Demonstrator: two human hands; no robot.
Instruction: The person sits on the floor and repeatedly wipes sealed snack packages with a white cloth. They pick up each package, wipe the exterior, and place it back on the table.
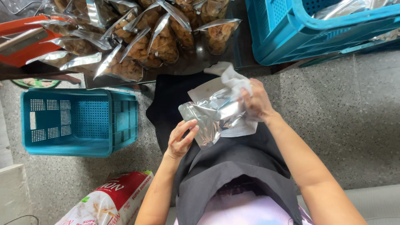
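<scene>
A: What's the setting?

B: A speckled grey floor [333,116], seen from above, with a dark table [196,62] at the top edge. The person sits with a dark apron [233,162] across the lap.

A: And the hands?

B: Both work a bunch of empty silver pouches [212,112] held above the lap, just below the table edge. The right hand [256,102] is closed on the upper right side of the bunch, fingers curled over the foil. The left hand [182,139] pinches the lower left corner of the front pouch between thumb and fingers.

A: What lies around them?

B: On the table, a heap of filled clear-fronted bags [141,41] with brown snack pieces inside. At the person's left stands a blue plastic crate [79,123] on the floor, and a second blue crate [300,33] sits at the upper right with foil showing inside. A red and white sack [110,202] lies near the left elbow, and something orange [18,41] rests at the table's far left.
</scene>
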